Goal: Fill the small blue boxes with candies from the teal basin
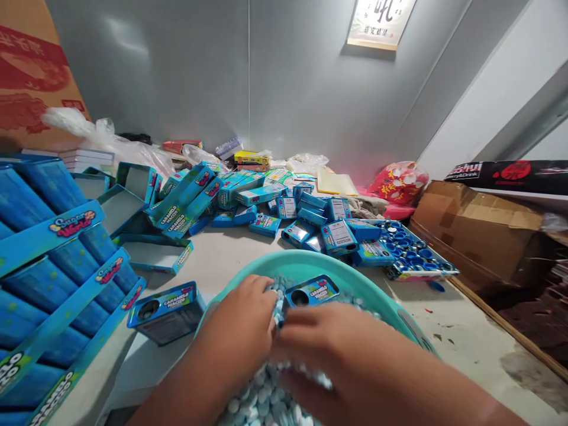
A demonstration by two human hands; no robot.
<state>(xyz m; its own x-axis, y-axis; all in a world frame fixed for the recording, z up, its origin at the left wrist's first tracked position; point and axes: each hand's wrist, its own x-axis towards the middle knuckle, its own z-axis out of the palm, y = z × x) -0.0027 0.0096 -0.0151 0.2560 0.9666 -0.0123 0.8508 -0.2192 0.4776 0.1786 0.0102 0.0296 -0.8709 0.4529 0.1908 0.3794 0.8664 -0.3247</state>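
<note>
A turquoise basin (261, 260) in front of me is filled with small round pale-blue and white candies (261, 396). My left hand (248, 313) reaches into it, fingers bent down at the candies and mostly hidden. Motion blurs my right hand (332, 349), which is over the candies with thumb and fingers apart. Just beyond both hands, a blue "Caramelo Macizo" tin (320, 290) with a round hole in its top sits among the candies. Left of the basin stands a similar tin (171, 313), its round opening showing.
Stacked display boxes (80, 254) of blue packs rise at the left. Several blue tins (339, 236) are heaped behind the basin. A tray of blue caps (412, 251) is at the right, near a brown carton (474, 236). An opened display box (151, 251) lies left.
</note>
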